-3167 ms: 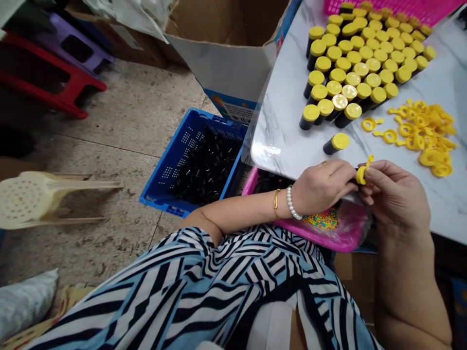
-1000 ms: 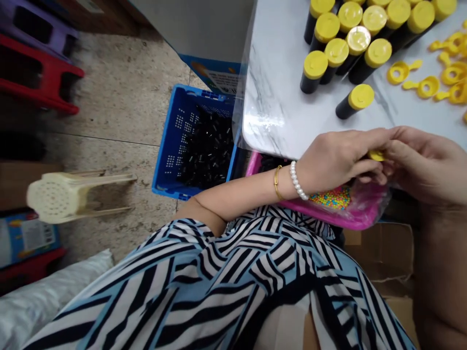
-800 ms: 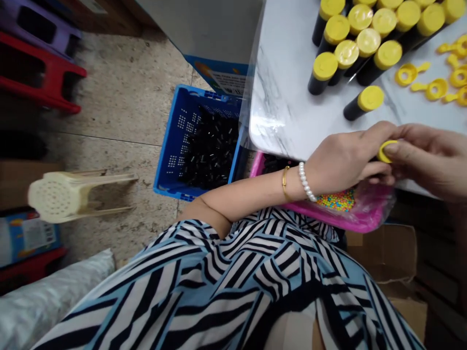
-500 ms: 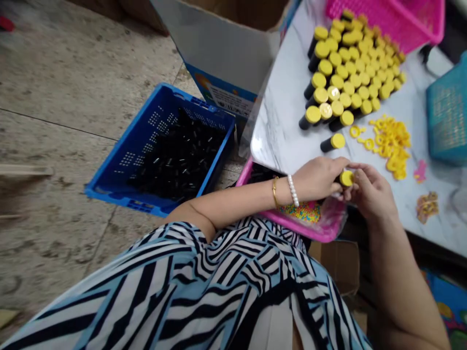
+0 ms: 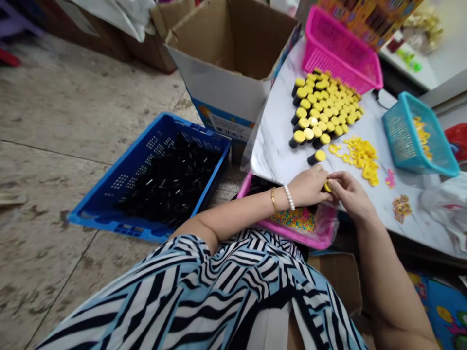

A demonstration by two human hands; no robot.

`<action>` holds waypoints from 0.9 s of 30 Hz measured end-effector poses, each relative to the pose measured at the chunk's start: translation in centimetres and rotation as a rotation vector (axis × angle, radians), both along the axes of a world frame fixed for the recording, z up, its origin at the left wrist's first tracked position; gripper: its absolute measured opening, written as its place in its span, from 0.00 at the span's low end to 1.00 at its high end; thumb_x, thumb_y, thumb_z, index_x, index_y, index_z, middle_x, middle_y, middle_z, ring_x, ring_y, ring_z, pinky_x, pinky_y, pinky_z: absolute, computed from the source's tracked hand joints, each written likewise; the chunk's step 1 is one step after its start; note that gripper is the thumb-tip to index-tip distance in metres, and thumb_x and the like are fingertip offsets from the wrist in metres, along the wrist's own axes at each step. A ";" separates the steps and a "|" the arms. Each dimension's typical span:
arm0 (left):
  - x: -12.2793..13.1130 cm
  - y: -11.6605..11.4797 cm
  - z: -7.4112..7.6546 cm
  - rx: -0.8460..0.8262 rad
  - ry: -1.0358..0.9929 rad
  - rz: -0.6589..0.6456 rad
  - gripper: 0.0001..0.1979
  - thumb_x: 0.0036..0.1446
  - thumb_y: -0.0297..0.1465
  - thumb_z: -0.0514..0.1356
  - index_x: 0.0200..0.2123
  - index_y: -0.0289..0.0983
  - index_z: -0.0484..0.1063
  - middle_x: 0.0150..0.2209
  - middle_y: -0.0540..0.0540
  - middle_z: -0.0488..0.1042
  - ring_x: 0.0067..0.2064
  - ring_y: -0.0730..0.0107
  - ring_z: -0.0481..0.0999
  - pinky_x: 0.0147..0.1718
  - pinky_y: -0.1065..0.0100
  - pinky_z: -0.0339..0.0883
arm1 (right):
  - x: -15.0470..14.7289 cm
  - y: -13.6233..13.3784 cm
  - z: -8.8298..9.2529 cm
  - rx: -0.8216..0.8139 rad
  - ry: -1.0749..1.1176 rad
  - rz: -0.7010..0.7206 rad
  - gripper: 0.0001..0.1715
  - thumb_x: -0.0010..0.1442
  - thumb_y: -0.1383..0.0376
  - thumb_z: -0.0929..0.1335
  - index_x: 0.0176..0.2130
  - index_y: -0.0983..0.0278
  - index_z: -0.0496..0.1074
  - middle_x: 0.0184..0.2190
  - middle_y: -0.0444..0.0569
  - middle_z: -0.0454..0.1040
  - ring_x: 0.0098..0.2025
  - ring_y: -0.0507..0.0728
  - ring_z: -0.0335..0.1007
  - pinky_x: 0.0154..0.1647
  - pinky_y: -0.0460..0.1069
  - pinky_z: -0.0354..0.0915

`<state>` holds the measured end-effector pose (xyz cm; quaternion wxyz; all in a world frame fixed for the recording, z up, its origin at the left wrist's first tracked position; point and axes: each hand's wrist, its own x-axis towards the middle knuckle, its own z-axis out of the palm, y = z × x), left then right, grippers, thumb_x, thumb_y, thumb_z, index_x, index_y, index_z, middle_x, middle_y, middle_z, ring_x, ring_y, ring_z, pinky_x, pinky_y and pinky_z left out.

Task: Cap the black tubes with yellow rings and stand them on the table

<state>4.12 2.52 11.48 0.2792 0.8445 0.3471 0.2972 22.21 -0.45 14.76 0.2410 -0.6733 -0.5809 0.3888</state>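
Note:
My left hand, with bracelets at the wrist, is closed around a small black tube whose yellow cap shows between both hands. Fingers of my right hand pinch at that cap; most of the tube is hidden by the hands. Just beyond them one capped black tube stands apart on the marbled table. Behind it many black tubes with yellow caps stand in a cluster. Below my left wrist a pink tray holds small multicoloured beads and black tubes.
On the table lie loose yellow ring-like pieces, a pink piece and a small patterned pile. Pink and teal baskets stand behind. A blue crate of black tubes and an open carton are at left.
The view has tilted up, bringing more of the baskets and carton into sight. My right fingers now cover more of the yellow cap; both hands stay together over the tray's edge.

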 end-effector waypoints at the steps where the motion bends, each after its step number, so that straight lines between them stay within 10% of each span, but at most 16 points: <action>1: -0.5 0.0 0.0 0.008 -0.012 -0.019 0.17 0.63 0.39 0.66 0.46 0.30 0.76 0.43 0.41 0.74 0.45 0.62 0.76 0.46 0.64 0.73 | 0.2 0.1 -0.2 0.041 -0.022 -0.003 0.34 0.57 0.38 0.71 0.48 0.61 0.69 0.25 0.42 0.70 0.20 0.48 0.60 0.19 0.46 0.60; 5: -3.5 -0.1 -0.1 0.071 -0.086 0.152 0.14 0.62 0.36 0.67 0.46 0.32 0.74 0.46 0.41 0.74 0.47 0.63 0.75 0.49 0.62 0.73 | 1.8 1.5 0.5 0.202 -0.143 -0.118 0.32 0.63 0.39 0.64 0.48 0.62 0.73 0.31 0.49 0.75 0.25 0.52 0.65 0.26 0.49 0.65; 10: -5.8 3.3 -1.8 0.108 -0.042 0.396 0.15 0.65 0.36 0.65 0.51 0.35 0.70 0.46 0.41 0.74 0.50 0.59 0.71 0.55 0.54 0.69 | 4.8 6.9 0.0 0.456 -0.558 -0.239 0.29 0.56 0.60 0.74 0.57 0.60 0.76 0.55 0.56 0.74 0.56 0.59 0.68 0.65 0.57 0.59; 15: -6.2 2.0 -3.0 0.153 -0.005 0.381 0.21 0.71 0.42 0.56 0.60 0.37 0.65 0.47 0.40 0.75 0.52 0.58 0.72 0.55 0.54 0.69 | 4.1 7.4 -2.7 0.461 -0.906 -0.082 0.26 0.64 0.56 0.69 0.58 0.61 0.77 0.59 0.60 0.73 0.59 0.63 0.69 0.59 0.59 0.63; 21: -4.3 -5.9 -5.0 0.108 0.274 -0.105 0.20 0.73 0.43 0.50 0.50 0.37 0.75 0.45 0.41 0.78 0.45 0.63 0.79 0.42 0.64 0.73 | 3.6 5.2 -4.4 0.670 -0.797 -0.155 0.20 0.61 0.62 0.67 0.51 0.67 0.75 0.46 0.58 0.75 0.51 0.61 0.69 0.56 0.57 0.63; 27: 0.1 -2.9 -9.9 -0.131 0.584 -0.181 0.21 0.64 0.36 0.62 0.57 0.33 0.75 0.55 0.35 0.77 0.55 0.52 0.78 0.52 0.59 0.73 | 3.8 5.8 -4.5 0.569 -0.758 -0.244 0.25 0.60 0.60 0.71 0.55 0.65 0.71 0.51 0.58 0.71 0.56 0.63 0.67 0.58 0.59 0.61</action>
